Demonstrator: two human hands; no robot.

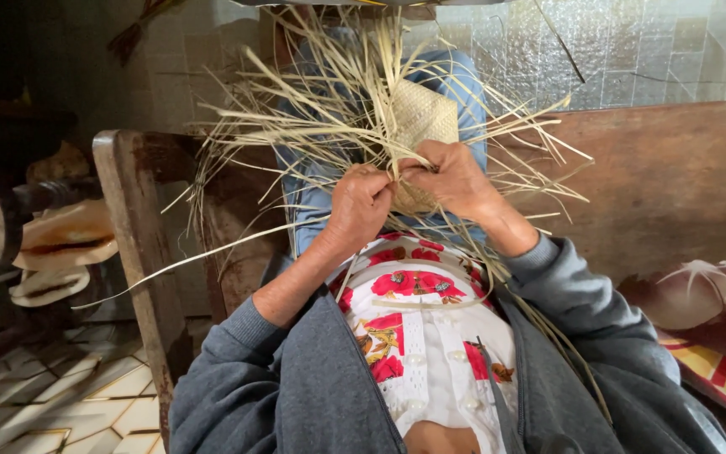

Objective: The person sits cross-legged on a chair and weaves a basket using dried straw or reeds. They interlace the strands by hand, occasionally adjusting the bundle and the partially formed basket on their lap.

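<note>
The woven straw piece (420, 118) is pale cream, with a fine criss-cross pattern, and its loose strands (313, 101) have the same pale colour. At 6 o'clock from it, the blouse (418, 324) is white with red flowers. The sleeves (586, 311) are grey. At 3 o'clock, the bench (674, 176) is brown.
</note>
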